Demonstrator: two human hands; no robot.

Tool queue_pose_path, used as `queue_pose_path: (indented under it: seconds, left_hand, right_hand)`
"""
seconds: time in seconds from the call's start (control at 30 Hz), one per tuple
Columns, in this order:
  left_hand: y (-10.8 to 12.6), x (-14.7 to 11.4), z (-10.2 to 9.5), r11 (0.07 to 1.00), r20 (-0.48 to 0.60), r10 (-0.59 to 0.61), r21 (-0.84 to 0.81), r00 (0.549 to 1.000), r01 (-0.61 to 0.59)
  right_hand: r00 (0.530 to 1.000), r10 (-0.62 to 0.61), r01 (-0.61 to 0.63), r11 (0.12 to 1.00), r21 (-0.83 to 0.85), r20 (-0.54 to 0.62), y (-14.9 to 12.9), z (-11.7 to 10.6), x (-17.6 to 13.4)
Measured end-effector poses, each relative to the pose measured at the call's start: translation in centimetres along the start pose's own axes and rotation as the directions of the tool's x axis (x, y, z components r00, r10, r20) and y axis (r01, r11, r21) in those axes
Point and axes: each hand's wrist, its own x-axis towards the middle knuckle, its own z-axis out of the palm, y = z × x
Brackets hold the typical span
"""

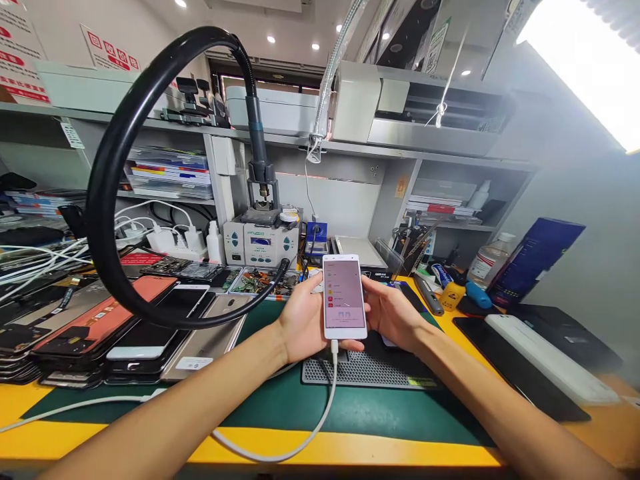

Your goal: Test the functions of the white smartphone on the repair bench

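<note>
A white smartphone [345, 300] is held upright in front of me, its lit screen showing a list with several small coloured icons. My left hand [303, 319] grips its left side, with fingers passing behind it. On the opposite edge, my right hand [393, 312] also holds the phone, thumb near the upper right side and fingers partly hidden behind. A white cable [330, 400] is plugged into the bottom of the phone and loops down past the bench's front edge. Beneath the hands lies a grey perforated mat [370, 370] on a green work mat [400, 413].
Stacked phones and phone parts [135, 307] crowd the left. Behind them stands a hot-air station [263, 243], its thick black hose [107, 167] arching at left. A tray of small parts [245, 281] sits before it. At right are a yellow bottle [453, 291] and a white bar-shaped device [550, 360].
</note>
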Motion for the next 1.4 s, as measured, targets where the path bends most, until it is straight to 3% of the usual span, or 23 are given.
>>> queue_pose_path:
  seconds: [0.23, 0.4, 0.57, 1.4]
  left_hand:
    - [-0.3, 0.0, 0.2, 0.999, -0.048, 0.028, -0.014, 0.998, -0.029]
    - [-0.8, 0.0, 0.6, 0.998, -0.094, 0.064, 0.023, 0.993, -0.062]
    - [-1.1, 0.0, 0.8, 0.997, -0.127, 0.071, 0.014, 0.989, -0.069]
    - [-1.2, -0.1, 1.0, 0.994, -0.094, 0.097, 0.064, 0.991, -0.091]
  right_hand:
    - [0.999, 0.004, -0.006, 0.999, -0.037, -0.050, 0.1, 0.4, 0.1]
    - [0.994, -0.058, 0.055, 0.998, -0.035, -0.095, 0.2, 1.0, -0.2]
    - [0.989, -0.139, 0.139, 0.990, -0.007, -0.057, 0.6, 0.8, -0.2]
    - [0.978, -0.183, 0.180, 0.983, -0.031, -0.103, 1.1, 0.7, -0.2]
